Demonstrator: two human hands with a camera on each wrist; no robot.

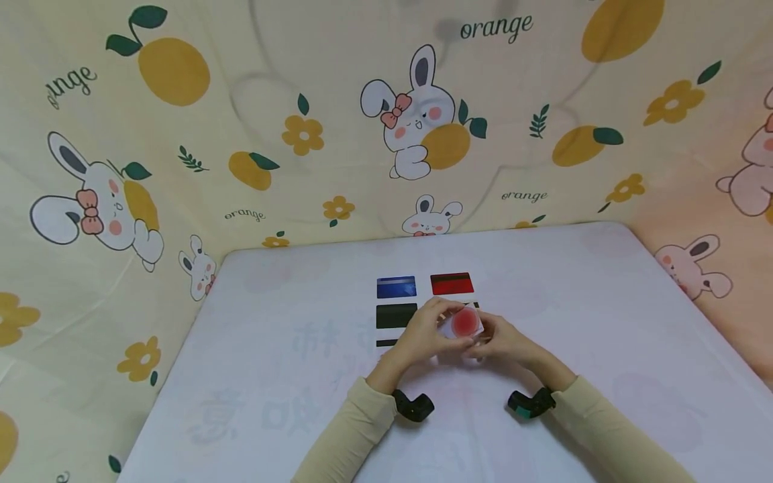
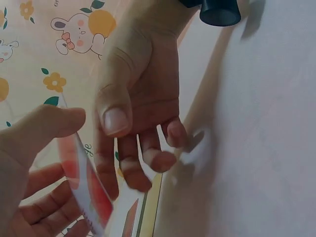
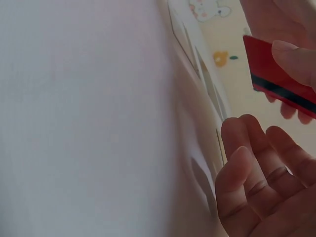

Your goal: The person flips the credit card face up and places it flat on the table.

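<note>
My left hand pinches a bank-type card between thumb and fingers. One face, white with a large red round patch, shows in the head view. Its other face, in the right wrist view, is a red card back with a black stripe, under the left thumb. Close by the card's right side is my right hand. In the left wrist view that right hand has its fingers loosely bent, with nothing between them and the thumb.
Beyond the hands lie a blue card and a red card. A dark card sits left of the hands, above a dark strip. The white table meets a patterned cloth behind.
</note>
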